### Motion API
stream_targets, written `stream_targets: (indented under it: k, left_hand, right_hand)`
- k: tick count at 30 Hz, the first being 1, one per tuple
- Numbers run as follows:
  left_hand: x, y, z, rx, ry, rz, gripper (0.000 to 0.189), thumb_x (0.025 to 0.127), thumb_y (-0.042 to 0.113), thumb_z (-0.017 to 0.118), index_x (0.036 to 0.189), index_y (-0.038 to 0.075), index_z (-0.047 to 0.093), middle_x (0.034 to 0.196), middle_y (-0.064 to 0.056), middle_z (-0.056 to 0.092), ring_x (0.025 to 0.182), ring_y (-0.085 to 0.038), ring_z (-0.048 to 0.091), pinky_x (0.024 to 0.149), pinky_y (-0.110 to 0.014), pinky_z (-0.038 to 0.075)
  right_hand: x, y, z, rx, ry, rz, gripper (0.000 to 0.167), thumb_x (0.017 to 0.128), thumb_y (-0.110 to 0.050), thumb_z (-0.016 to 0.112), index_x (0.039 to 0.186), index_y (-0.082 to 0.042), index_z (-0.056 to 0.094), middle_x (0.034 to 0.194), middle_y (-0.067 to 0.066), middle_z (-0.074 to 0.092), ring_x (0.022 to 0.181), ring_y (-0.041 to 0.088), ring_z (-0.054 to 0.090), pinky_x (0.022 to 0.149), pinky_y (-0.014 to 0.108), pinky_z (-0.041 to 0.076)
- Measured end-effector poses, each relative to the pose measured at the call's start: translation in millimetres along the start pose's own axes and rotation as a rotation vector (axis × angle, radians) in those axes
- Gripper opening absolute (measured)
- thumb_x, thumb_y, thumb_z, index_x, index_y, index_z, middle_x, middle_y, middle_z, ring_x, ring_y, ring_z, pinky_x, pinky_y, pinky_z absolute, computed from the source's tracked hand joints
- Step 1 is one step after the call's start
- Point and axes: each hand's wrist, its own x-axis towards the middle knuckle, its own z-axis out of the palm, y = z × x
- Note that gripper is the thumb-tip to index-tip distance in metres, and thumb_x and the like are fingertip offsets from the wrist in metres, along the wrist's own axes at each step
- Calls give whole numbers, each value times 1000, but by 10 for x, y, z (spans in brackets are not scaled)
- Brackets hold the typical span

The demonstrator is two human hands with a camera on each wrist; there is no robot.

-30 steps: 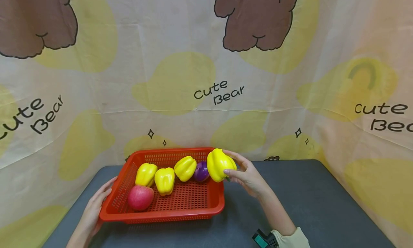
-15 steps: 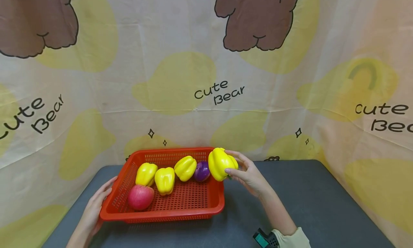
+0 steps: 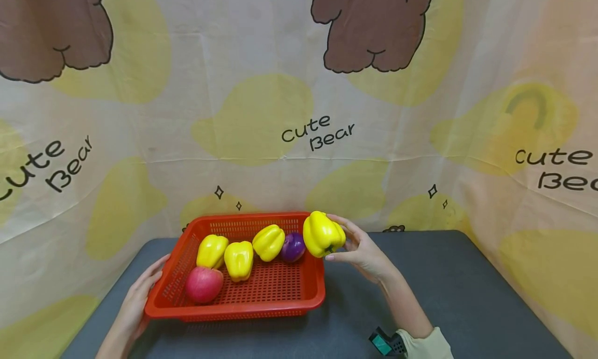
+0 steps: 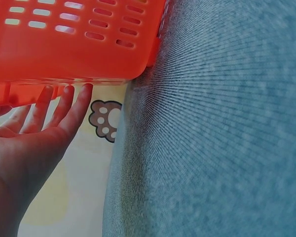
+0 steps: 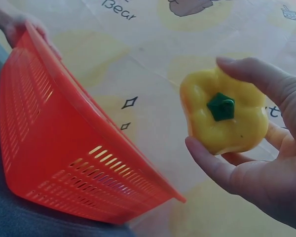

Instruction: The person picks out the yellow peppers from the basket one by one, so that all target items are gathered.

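Observation:
My right hand (image 3: 362, 252) holds a yellow bell pepper (image 3: 322, 233) above the right end of a red plastic basket (image 3: 233, 311). In the right wrist view, thumb and fingers go round the bell pepper (image 5: 227, 131), its green stem end facing the camera. My left hand (image 3: 135, 299) grips the basket's left rim; in the left wrist view its fingers (image 4: 79, 109) reach up under that rim, the thumb mostly hidden. Inside lie three more yellow bell peppers (image 3: 239, 261), a pinkish-red apple (image 3: 204, 285) at front left, and a round purple item (image 3: 293, 247), its kind unclear, near the right end.
The basket sits on a dark grey-blue tabletop (image 3: 448, 297). A cloth backdrop (image 3: 252, 120) with bears and lettering hangs behind the table. A black and teal device (image 3: 385, 342) is at the right wrist, beside a pale sleeve (image 3: 427, 344).
The held bell pepper has shifted slightly right and up, tilting so its stem end shows more. My right thumb has moved lower on it. The left hand and basket have stayed in place.

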Motion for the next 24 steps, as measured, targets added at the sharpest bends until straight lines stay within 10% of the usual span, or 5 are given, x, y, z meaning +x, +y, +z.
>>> stream_targets:
  k: [24]
  left_hand:
    - [-9,1,1,33,20,-19,39,117,27,36,152,38,50,128,28,64,109,-3,70,84,-31,64]
  right_hand:
    - [17,-4,-1,-68,105,58,89,88,10,78,162,-6,32,156,19,37,130,35,49,99,34,58]
